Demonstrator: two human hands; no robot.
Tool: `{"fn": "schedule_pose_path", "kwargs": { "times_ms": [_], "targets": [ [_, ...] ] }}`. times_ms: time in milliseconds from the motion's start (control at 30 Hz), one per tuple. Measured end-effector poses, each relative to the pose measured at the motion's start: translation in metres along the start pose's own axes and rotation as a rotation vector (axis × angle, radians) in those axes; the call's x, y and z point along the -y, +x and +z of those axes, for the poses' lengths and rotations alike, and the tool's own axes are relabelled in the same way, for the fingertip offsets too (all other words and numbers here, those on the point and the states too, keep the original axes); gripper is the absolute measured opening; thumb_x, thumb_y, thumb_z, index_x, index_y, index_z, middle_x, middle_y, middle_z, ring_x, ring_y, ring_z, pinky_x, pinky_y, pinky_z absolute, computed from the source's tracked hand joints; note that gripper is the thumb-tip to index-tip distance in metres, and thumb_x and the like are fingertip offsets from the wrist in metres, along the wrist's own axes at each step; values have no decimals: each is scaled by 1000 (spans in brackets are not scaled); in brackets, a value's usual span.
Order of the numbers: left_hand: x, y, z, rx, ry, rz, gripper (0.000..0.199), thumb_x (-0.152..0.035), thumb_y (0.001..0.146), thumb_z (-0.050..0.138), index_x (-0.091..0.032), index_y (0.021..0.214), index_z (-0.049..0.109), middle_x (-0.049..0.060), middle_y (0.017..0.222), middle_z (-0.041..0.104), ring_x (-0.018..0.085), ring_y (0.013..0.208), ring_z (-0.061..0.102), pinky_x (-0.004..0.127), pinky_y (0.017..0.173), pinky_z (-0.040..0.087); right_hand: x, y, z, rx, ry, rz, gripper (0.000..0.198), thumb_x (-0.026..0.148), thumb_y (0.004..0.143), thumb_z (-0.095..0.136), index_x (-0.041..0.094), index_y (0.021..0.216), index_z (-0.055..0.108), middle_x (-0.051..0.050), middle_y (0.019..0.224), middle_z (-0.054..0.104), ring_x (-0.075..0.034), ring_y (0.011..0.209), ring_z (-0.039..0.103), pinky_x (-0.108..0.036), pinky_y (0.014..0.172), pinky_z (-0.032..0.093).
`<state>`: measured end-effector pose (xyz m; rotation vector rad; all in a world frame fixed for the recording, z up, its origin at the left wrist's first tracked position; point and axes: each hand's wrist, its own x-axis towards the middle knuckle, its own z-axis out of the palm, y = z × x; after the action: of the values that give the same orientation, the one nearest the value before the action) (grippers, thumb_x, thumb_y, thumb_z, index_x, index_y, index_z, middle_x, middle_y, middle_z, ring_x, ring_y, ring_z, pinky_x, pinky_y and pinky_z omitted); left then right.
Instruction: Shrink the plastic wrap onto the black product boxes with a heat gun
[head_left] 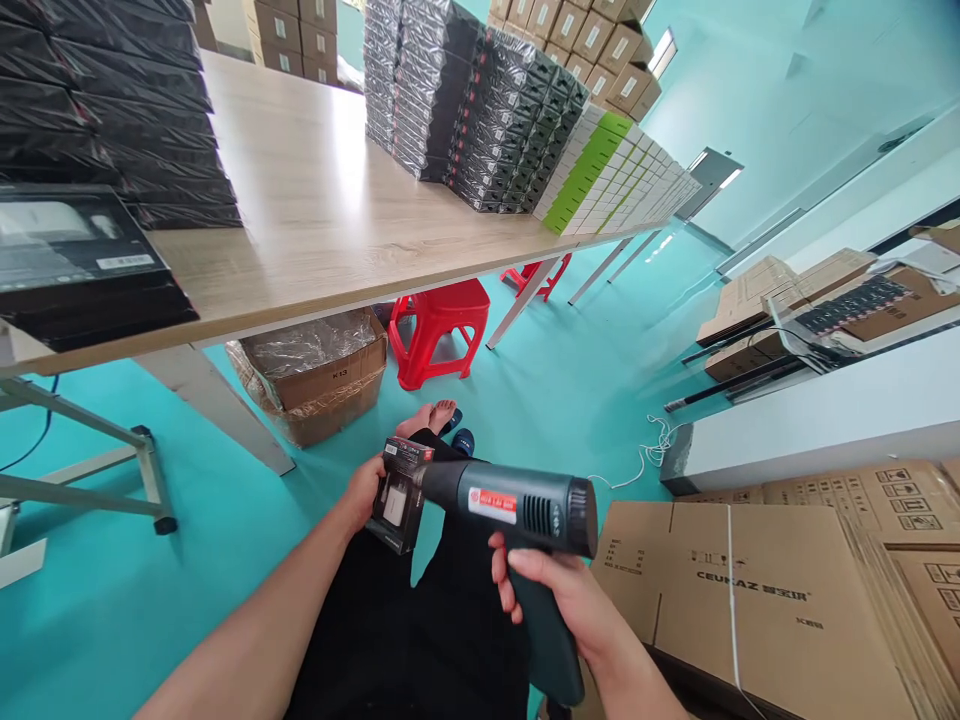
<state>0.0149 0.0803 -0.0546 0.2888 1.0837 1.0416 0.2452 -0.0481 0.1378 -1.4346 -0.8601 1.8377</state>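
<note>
My right hand (546, 590) is wrapped round the handle of a dark green heat gun (517, 500) with a red and white label. Its nozzle points left at a small black box (397, 500) with a white device pictured on its front. My left hand (366, 492) grips that box by its left side, above my lap. The nozzle tip overlaps the box's right edge in view; whether they touch I cannot tell.
A wooden table (300, 230) bears stacks of film-wrapped black boxes (510, 120) and white-green boxes (600, 175). Beneath stand an open carton (330, 385) and a red stool (442, 325). Flattened cartons (750, 600) lie at right, near a white cable (645, 455) on the floor.
</note>
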Motion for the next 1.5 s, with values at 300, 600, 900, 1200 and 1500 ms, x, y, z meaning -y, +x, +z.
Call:
{"fn": "schedule_pose_path", "kwargs": {
  "times_ms": [300,600,900,1200,1500],
  "targets": [
    [-9,3,-21,92,324,408,27,-9,54,50,-19,79,57,-4,70,53,13,67,50,22,60,39,-27,-8,-11,-55,-60,63,27,31,81,63,13,100,67,-7,82,65,-16,63,61,-29,57,49],
    [-8,1,-16,160,621,610,33,-11,64,49,-20,94,60,3,101,61,19,90,55,31,85,40,-3,-8,-25,-137,4,-27,28,32,84,61,14,105,64,-8,85,66,-17,67,60,-29,58,50],
    [-5,3,-18,172,646,617,36,-11,61,47,-20,93,60,4,106,61,22,98,56,34,89,39,-1,0,-15,-134,-55,-27,29,33,83,62,15,105,65,-7,86,65,-16,68,60,-29,60,50],
    [-5,2,-19,141,368,422,26,-12,53,46,-20,76,56,-3,68,52,15,66,48,24,59,37,7,7,-13,-147,6,-68,26,32,84,61,15,103,65,-6,84,65,-15,66,59,-28,58,49],
    [-4,8,-27,-95,57,90,13,-33,56,44,-22,63,43,-1,53,50,18,50,52,31,49,44,-3,-2,2,184,-178,86,25,33,77,68,14,93,70,-7,82,66,-16,63,61,-29,59,48]
  ]
}}
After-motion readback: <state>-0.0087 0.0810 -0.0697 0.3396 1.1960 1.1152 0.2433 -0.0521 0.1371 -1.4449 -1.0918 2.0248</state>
